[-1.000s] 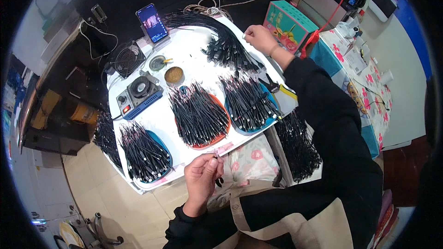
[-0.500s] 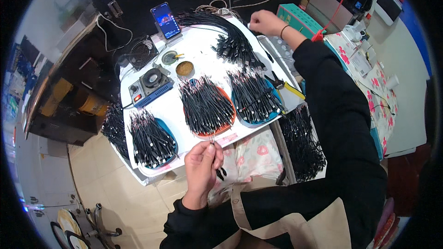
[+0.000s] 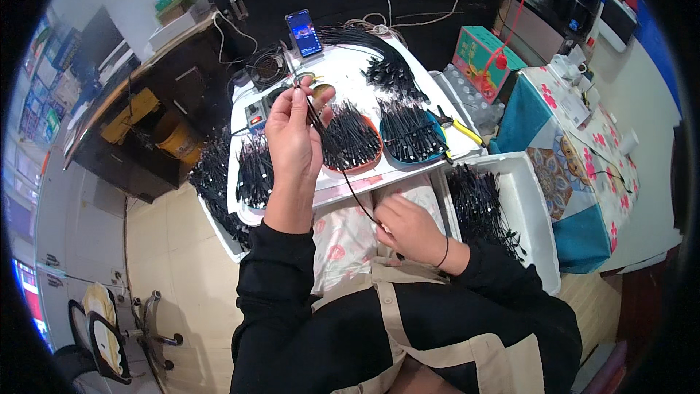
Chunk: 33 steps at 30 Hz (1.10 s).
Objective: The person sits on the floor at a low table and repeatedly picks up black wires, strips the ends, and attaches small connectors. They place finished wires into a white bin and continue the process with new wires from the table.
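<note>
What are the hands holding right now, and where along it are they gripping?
One thin black cable is stretched between both hands: the left hand pinches its upper end in raised fingertips, and the right hand grips its lower end near the lap.

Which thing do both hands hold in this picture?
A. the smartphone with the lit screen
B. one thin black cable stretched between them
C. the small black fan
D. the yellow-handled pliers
B: the left hand is raised and pinches the upper end of one thin black cable, which runs down to the right hand at the lap; the pliers, smartphone and fan lie untouched on the white table.
</note>
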{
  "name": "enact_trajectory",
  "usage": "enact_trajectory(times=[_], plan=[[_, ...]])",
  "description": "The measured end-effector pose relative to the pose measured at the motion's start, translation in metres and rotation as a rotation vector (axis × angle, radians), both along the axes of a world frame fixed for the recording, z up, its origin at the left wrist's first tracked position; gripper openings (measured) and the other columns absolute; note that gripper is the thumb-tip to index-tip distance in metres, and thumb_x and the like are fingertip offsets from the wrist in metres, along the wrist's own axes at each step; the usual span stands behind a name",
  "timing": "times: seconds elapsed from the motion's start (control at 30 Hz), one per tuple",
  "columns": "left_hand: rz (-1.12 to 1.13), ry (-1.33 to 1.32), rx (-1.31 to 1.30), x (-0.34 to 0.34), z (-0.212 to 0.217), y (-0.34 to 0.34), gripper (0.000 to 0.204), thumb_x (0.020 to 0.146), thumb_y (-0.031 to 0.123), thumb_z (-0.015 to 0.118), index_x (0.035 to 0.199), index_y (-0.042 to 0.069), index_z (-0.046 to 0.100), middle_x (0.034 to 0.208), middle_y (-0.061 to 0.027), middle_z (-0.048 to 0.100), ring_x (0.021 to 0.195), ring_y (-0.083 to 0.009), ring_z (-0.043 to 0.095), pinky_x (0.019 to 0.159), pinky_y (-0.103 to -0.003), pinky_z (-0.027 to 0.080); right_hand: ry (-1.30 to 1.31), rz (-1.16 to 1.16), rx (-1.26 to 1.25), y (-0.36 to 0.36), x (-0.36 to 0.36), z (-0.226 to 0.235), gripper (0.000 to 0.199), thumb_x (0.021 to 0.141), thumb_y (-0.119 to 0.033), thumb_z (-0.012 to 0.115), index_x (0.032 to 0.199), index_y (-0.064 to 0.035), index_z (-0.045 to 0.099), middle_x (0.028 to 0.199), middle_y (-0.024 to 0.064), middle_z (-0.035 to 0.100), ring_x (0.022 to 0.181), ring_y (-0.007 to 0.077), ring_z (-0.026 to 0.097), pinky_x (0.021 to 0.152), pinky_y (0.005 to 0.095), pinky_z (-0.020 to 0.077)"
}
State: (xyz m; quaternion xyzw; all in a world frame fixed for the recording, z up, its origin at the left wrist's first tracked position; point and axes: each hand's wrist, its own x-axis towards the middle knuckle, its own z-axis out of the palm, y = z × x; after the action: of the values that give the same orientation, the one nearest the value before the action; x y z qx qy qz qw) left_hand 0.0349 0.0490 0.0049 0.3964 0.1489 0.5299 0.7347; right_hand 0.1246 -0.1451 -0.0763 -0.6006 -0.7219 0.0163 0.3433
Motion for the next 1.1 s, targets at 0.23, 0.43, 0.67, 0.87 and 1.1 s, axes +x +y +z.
enact_trajectory(times=[0.23,0.43,0.67,0.87,1.1], plan=[[-0.223,0.07,0.086,-0.033,-0.03,-0.069,0.014,0.099,0.011,0.045,0.099,0.001,0.055,0.096,-0.0128,0.062,0.054,-0.0059,0.038,0.052,-0.02,0.033,0.308,0.116,-0.325,-0.014,0.045,0.009,0.02,0.082,-0.012,0.065,0.101,-0.004,0.061,0.094,0.011,0.064,0.081,0.0245,0.064,0.072,0.0313,0.05],[-0.481,-0.022,0.046,-0.049,-0.032,-0.104,0.016,0.099,0.011,0.046,0.095,-0.002,0.055,0.097,-0.0178,0.063,0.054,-0.0064,0.037,0.051,-0.018,0.033,1.106,0.293,-0.282,0.03,0.057,0.073,0.023,0.091,-0.012,0.062,0.108,0.0022,0.059,0.095,0.0044,0.063,0.085,0.0088,0.06,0.075,0.0228,0.0498],[-0.49,0.02,-0.032,-0.055,-0.033,-0.103,0.017,0.099,0.012,0.047,0.096,-0.002,0.056,0.1,-0.017,0.063,0.056,-0.0091,0.046,0.053,-0.02,0.037,1.153,0.312,-0.247,0.045,0.037,0.079,0.017,0.088,-0.01,0.065,0.1,0.001,0.06,0.088,0.0034,0.064,0.08,0.0081,0.061,0.073,0.0214,0.0496],[0.261,0.548,0.609,-0.045,-0.036,-0.107,0.014,0.093,0.004,0.056,0.103,-0.004,0.062,0.09,-0.0117,0.068,0.064,-0.0136,0.06,0.059,-0.024,0.048,0.95,-0.011,-0.011,0.025,0.001,0.068,0.009,0.084,0.0,0.062,0.089,-0.0028,0.055,0.081,-0.0029,0.055,0.071,0.0004,0.051,0.062,0.0165,0.0425],[-0.058,0.322,0.391,-0.043,-0.02,-0.1,0.014,0.096,0.007,0.054,0.096,-0.005,0.059,0.071,-0.0011,0.055,0.061,-0.0061,0.048,0.055,-0.02,0.039,1.157,0.11,0.097,0.021,-0.002,0.073,0.011,0.084,-0.001,0.063,0.094,-0.0004,0.058,0.076,-0.003,0.055,0.068,0.0014,0.053,0.06,0.0151,0.0462]])
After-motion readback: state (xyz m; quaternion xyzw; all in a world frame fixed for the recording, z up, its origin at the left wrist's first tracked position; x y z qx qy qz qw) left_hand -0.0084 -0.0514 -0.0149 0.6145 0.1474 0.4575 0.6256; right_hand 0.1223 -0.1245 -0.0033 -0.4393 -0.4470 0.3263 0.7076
